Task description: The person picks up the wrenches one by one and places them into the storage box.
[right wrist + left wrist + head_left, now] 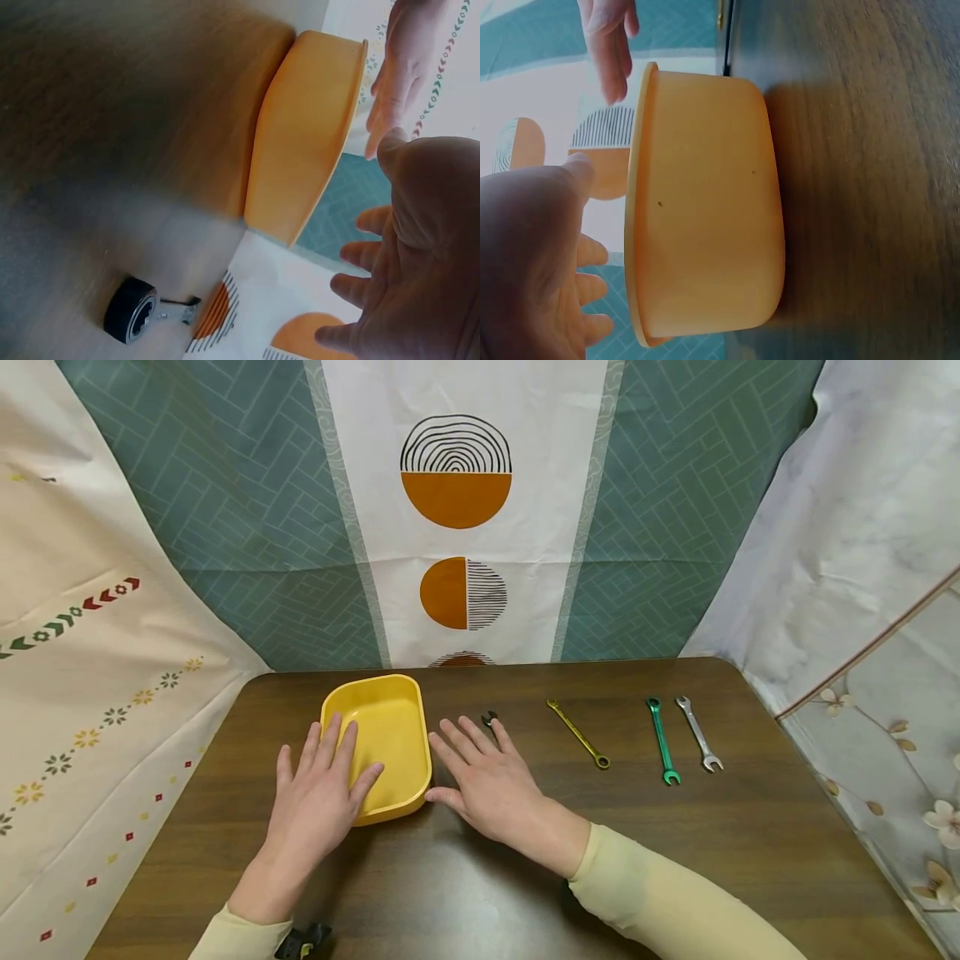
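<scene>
A yellow tray (382, 743) with rounded corners and raised walls stands on the left part of the table. My left hand (318, 793) hovers over its left side, palm down with fingers spread. At the tray's right wall is my right hand (487, 777), fingers straight and apart. Both hands hold nothing; in the left wrist view the left thumb sits above the tray's rim (635, 225). A dark wrench (489, 719) lies behind the right hand, which partly covers it in the head view; its black ring end (131, 311) shows in the right wrist view.
To the right on the brown wooden table (525, 910) lie a yellow wrench (577, 733), a green wrench (662, 739) and a silver wrench (699, 735). Patterned cloth (465, 543) hangs behind the table, with more cloth at both sides.
</scene>
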The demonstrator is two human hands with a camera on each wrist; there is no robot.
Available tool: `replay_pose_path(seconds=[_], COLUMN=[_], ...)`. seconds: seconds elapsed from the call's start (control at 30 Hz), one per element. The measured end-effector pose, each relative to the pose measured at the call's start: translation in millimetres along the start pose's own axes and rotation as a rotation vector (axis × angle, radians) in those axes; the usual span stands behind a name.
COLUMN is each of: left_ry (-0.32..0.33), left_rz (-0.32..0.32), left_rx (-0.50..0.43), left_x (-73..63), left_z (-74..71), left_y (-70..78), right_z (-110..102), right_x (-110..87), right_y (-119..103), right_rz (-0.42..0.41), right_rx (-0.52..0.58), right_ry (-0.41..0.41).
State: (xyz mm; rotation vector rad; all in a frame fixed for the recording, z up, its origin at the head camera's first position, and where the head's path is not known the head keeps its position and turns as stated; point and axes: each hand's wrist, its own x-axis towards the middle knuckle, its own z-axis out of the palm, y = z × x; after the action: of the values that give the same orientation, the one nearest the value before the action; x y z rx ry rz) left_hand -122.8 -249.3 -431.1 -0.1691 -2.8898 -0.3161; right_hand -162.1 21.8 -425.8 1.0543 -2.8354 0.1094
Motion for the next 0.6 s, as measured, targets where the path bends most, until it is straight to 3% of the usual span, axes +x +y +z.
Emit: replay_pose_path(seconds=[0.6], left_ry=[0.000], left_rz=[-0.049], left_rx=[0.006], left_x=[-3.9], left_z=[2.2], left_y=[-13.6], right_z=[5], right_x=[9.9], right_y=[-11], right_rz=[-0.023], right_rx=[-0.031], right_ry=[-0.010])
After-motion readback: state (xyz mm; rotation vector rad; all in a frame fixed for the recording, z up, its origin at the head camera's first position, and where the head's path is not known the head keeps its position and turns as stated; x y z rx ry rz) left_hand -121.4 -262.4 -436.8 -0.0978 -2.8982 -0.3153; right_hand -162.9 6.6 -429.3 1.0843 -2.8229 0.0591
